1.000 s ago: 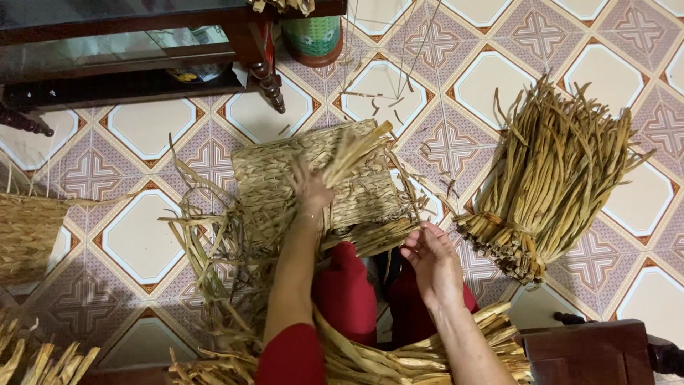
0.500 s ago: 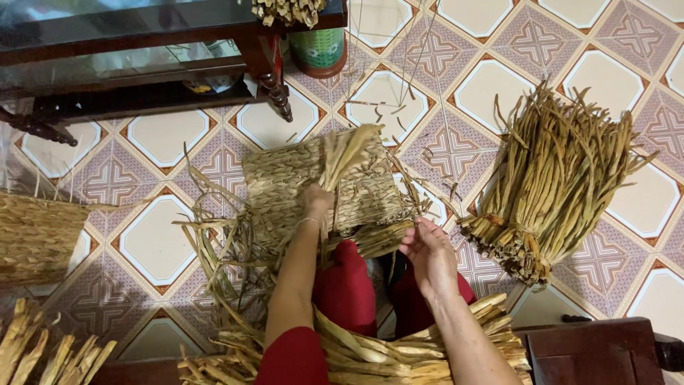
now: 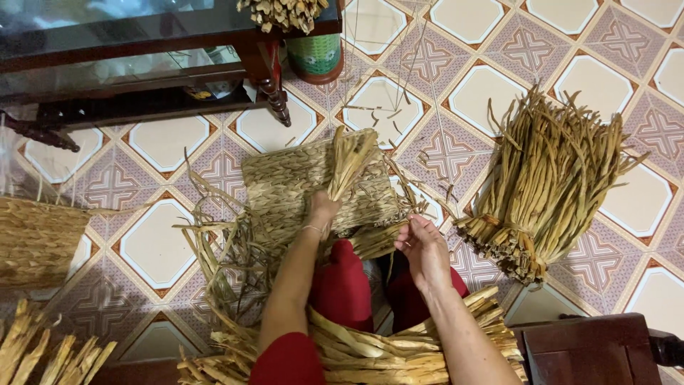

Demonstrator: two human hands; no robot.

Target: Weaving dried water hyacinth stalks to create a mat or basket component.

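Note:
A woven mat of dried straw (image 3: 292, 189) lies on the tiled floor in front of my knees. My left hand (image 3: 322, 209) rests on it and grips a bunch of loose straw strands (image 3: 350, 160) that stand up from the weave. My right hand (image 3: 425, 247) is at the mat's right edge, fingers curled on a few short strands there. Loose strand ends trail from the mat's left side. More dried straw (image 3: 370, 349) lies across my lap over red trousers.
A big bundle of dried straw stalks (image 3: 545, 185) lies on the floor at right. A woven basket piece (image 3: 35, 242) sits at left. A dark wooden table with glass top (image 3: 142, 43) and a green pot (image 3: 317, 57) stand behind. A brown stool (image 3: 591, 349) is at lower right.
The view has shifted a little. My left hand stays on the upright bunch and has drawn slightly toward me; my right hand has stayed at the mat's right edge.

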